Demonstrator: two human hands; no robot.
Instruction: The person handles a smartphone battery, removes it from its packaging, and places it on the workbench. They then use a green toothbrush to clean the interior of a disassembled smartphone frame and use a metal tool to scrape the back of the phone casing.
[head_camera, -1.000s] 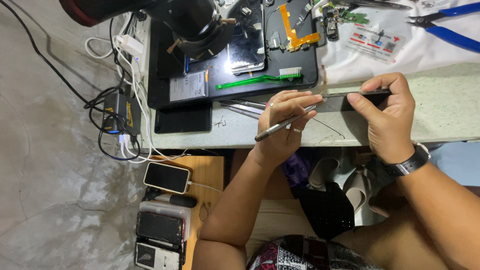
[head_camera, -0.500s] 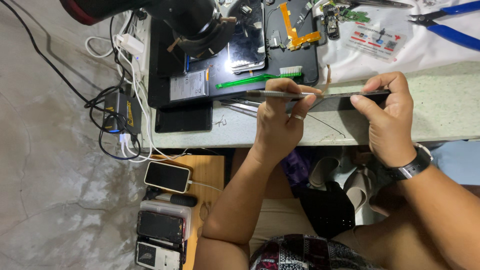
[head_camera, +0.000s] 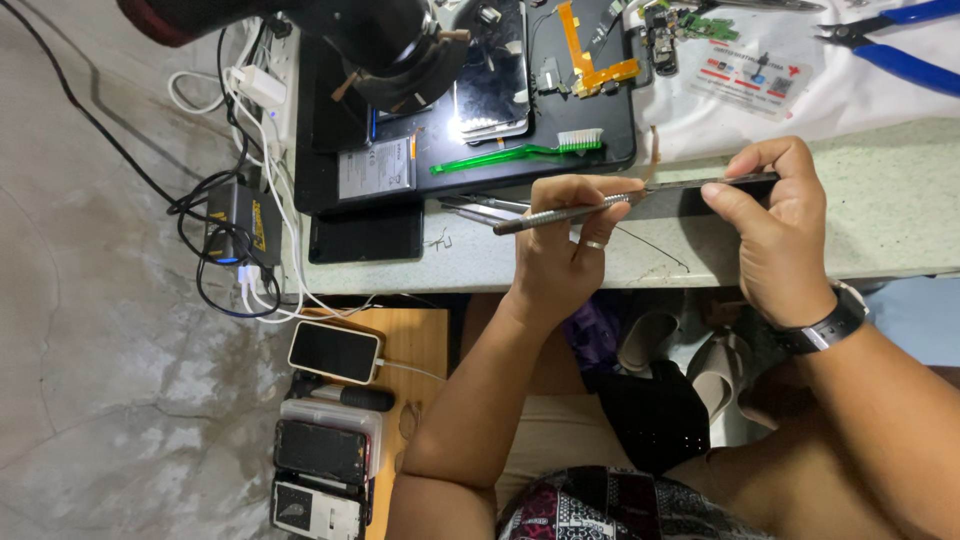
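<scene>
Metal tool (head_camera: 560, 211) in left hand (head_camera: 565, 250) meets phone (head_camera: 700, 192)

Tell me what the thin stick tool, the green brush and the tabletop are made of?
The thin stick tool in the left hand looks like metal: silvery grey with a dull shine. The green brush seems to be plastic, with a glossy see-through green handle and white bristles. The tabletop looks like speckled pale stone or laminate; which one is unclear.

Occlusions and frame cut-offs

Blue-handled pliers (head_camera: 890, 40) cut off at upper right edge; phone (head_camera: 700, 195) part-covered by right hand (head_camera: 775, 235); red-black object (head_camera: 200, 15) cropped at top left.
</scene>
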